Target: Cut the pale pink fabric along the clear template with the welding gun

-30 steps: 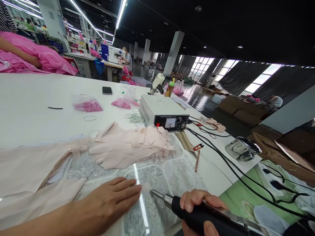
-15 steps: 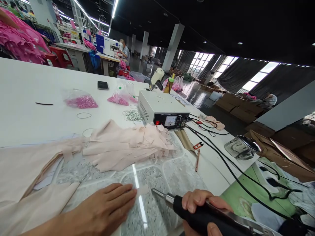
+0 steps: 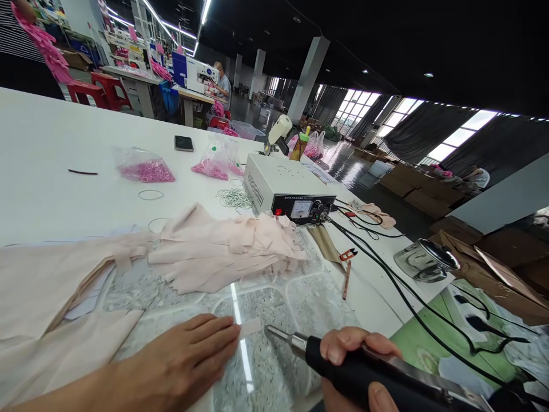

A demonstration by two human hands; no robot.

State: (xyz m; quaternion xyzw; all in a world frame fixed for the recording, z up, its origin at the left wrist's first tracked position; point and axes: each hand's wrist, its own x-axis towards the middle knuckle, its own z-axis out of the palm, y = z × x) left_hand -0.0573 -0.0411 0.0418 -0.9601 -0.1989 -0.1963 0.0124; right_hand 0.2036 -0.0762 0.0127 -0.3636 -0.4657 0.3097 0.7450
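My left hand [image 3: 184,357] lies flat on the grey marbled mat [image 3: 266,360], fingers stretched out and side by side. Its fingertips press on a small pale strip of fabric [image 3: 251,327], whose free end sticks out to the right. My right hand [image 3: 355,355] is wrapped round the black handle of a handheld ultrasonic welder [image 3: 328,357]. The tool's pointed metal tip sits just right of the strip, apart from it; whether it touches the mat I cannot tell. Behind my hands lies a heap of pale pink fabric pieces [image 3: 227,246].
A control box [image 3: 291,183] stands behind the fabric heap, with black cables [image 3: 386,274] running right. Larger fabric panels [image 3: 43,280] lie left. Rubber bands [image 3: 235,198], bags of pink rings [image 3: 146,167], a phone [image 3: 184,143], a pencil [image 3: 346,280] and a lidded jar [image 3: 424,260] are on the table.
The view has shifted slightly. More of the pale strip shows beyond my left fingertips. At the far left, a person with pink fabric has moved. My grip on the welder is the same.
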